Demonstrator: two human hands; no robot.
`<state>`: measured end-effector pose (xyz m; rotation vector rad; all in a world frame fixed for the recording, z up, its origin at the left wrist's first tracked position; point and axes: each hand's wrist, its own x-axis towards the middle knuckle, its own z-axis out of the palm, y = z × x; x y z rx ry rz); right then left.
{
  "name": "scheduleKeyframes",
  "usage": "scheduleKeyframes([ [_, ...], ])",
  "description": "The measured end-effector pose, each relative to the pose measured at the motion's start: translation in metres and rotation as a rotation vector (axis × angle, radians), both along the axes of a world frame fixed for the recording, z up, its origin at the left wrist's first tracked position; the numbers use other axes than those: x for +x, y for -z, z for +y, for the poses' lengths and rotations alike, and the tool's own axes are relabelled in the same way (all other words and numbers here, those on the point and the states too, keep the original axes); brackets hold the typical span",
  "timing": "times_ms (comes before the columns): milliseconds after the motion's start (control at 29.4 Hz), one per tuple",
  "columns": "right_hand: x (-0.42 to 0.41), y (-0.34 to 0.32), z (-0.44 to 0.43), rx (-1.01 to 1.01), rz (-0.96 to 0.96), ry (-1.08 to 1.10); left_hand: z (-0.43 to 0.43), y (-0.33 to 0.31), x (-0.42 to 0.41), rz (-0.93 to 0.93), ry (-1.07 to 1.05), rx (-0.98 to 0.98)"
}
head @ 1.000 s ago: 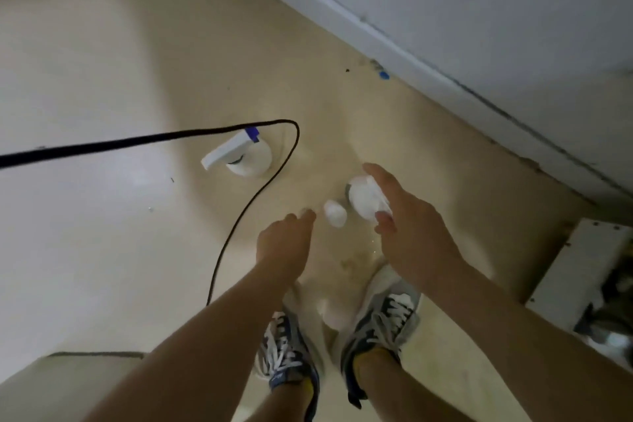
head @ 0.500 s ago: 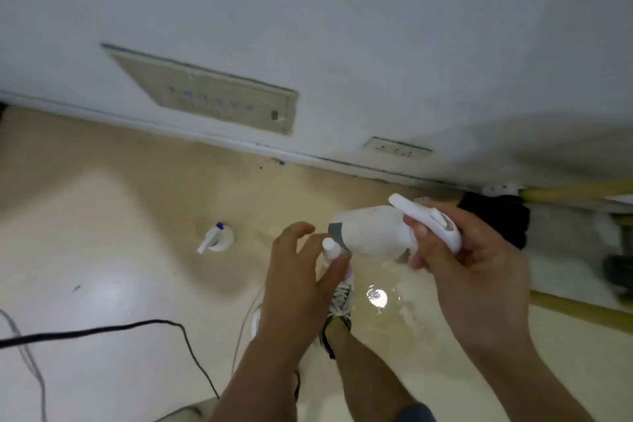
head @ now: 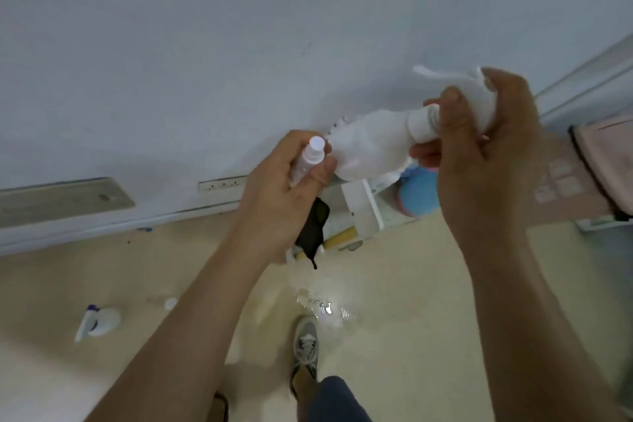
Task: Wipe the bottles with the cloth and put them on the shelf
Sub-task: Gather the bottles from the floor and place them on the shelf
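My right hand (head: 486,154) grips a white spray bottle (head: 370,147) by its neck. The bottle lies sideways in front of the wall, with its trigger pointing up and left. Its body is blurred, and I cannot tell if a cloth covers it. My left hand (head: 287,195) is closed around a small clear bottle with a white cap (head: 312,151), which touches the base of the spray bottle. Another white spray bottle with a blue nozzle (head: 99,320) lies on the floor at the left. A black cloth (head: 313,226) hangs at the low white shelf (head: 363,209).
A blue object (head: 419,195) sits inside the shelf, and a pink item (head: 603,161) is at the right edge. A puddle of water (head: 322,307) shines on the beige floor by my shoe (head: 306,346). A small white cap (head: 170,303) lies left of my forearm.
Both hands picked the bottles off the floor and rose with them. The view lifted toward the wall and shelf. The spray bottle moved right and turned in my right hand.
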<state>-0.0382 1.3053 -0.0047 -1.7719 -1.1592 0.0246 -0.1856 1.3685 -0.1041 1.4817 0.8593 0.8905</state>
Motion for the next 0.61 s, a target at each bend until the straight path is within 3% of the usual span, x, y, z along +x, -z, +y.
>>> scheduleKeyframes([
  [102,0.051,-0.018,0.001,0.032,-0.085,0.034,0.0,-0.018,0.047,0.009,0.008,0.023],
  [272,0.122,-0.001,0.028,-0.065,-0.104,0.005,-0.002,-0.002,0.123,0.181,0.011,0.065],
  [442,0.161,0.033,0.064,-0.415,-0.165,-0.131,0.005,0.03,0.159,0.31,-0.175,0.093],
  [613,0.182,0.052,0.083,-0.664,-0.473,-0.197,0.02,0.045,0.181,0.464,-0.157,0.183],
])
